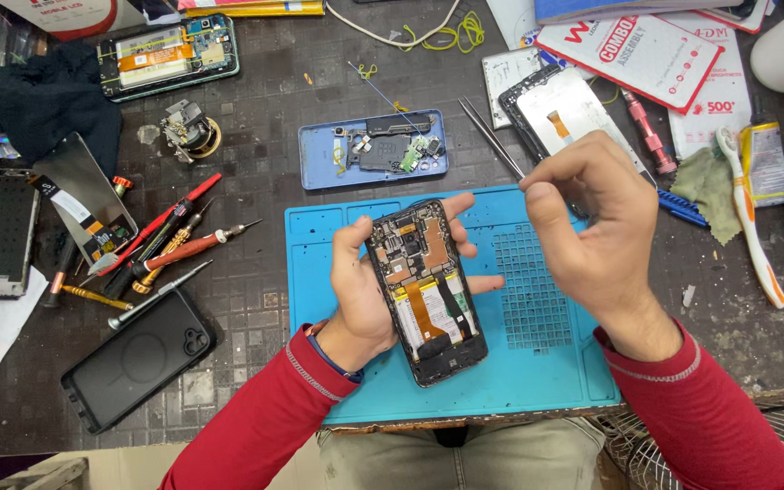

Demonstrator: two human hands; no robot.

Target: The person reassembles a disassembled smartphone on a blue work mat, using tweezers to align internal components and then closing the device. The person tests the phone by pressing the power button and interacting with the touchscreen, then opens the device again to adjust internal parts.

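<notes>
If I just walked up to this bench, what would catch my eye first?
Probably the opened phone, its insides bare, held by the left hand over the bright blue mat at centre. Just right, the right hand pinches slim tweezers. Red-handled screwdrivers lie scattered at left.

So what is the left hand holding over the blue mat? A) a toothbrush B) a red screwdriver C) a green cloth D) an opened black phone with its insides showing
D: the left hand grips the opened black phone, circuit board and orange ribbon cable exposed, above the blue rubber work mat.
</notes>
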